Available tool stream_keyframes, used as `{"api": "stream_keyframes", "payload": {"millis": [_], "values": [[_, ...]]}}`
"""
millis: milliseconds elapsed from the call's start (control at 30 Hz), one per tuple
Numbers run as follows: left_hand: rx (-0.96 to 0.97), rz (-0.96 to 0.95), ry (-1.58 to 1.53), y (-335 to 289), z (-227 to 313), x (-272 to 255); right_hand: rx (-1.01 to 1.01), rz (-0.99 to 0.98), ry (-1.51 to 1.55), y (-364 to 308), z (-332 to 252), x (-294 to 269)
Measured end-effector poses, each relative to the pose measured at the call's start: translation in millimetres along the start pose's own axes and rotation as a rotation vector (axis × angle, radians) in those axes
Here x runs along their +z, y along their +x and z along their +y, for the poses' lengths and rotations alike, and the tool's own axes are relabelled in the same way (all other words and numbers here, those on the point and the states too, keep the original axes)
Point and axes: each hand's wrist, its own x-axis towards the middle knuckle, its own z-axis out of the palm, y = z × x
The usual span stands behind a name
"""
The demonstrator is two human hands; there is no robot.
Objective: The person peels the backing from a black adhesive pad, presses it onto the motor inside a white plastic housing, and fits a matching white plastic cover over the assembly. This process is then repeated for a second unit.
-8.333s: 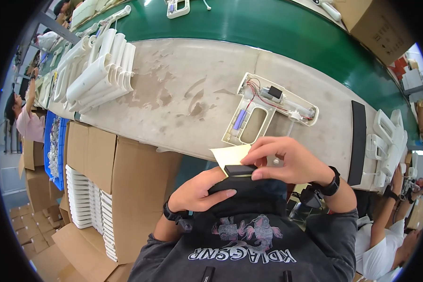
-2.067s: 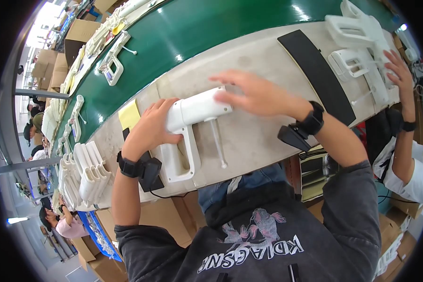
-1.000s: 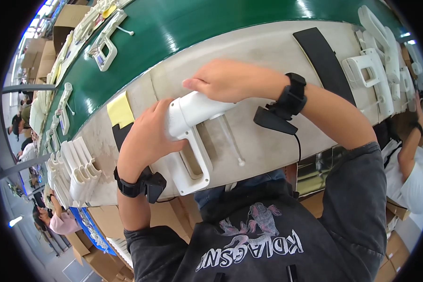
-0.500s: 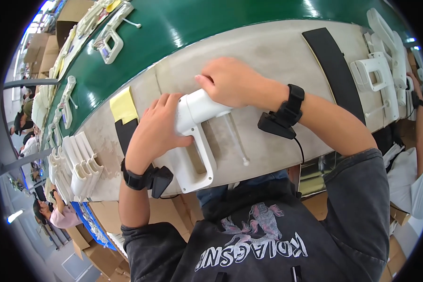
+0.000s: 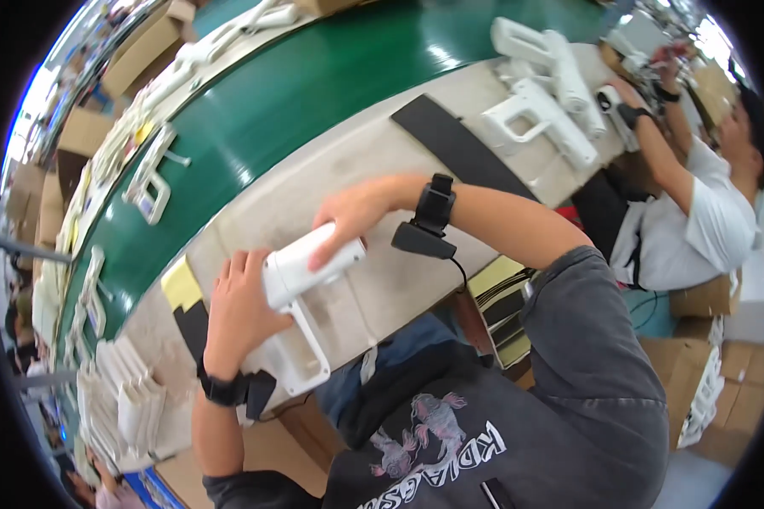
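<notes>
A white plastic housing (image 5: pixel 287 278) with a cylindrical barrel and a looped handle lies between my hands above the worktable. My left hand (image 5: pixel 244 310) is wrapped round the barrel's left end, its thumb close to the top of the handle. From above, my right hand (image 5: pixel 358 212) grips the right part of the barrel; some of its fingers are hidden behind it. The barrel's right end shows past that hand. Below it a thin white rod (image 5: pixel 358 310) is blurred. Both wrists carry black straps with small boxes.
A dark strip (image 5: pixel 458 144) lies across the table to the right, near several white housings (image 5: pixel 539 114). A co-worker (image 5: pixel 696 195) handles a white part there. Nested white shells (image 5: pixel 127 394) stand at left, beside a yellow pad (image 5: pixel 181 284). Parts lie on the green conveyor (image 5: pixel 331 110).
The view has swung to the right, bringing the co-worker into sight. My right hand has shifted its hold from over the barrel's end onto its side, leaving the end showing.
</notes>
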Motion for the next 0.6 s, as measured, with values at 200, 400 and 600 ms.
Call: {"api": "stream_keyframes", "payload": {"millis": [200,400,600], "values": [[0.198,0.051,-0.061,4.0,50.5,-21.5,0.016,0.137,0.178,-90.6,19.6,11.9],[0.202,0.385,-0.457,-8.4,37.0,-39.4,0.087,0.813,0.703,-206.2,52.3,-14.7],[0.127,0.267,-0.687,-13.9,7.4,-7.9,0.159,1.146,0.735,-241.7,96.6,-76.1]]}}
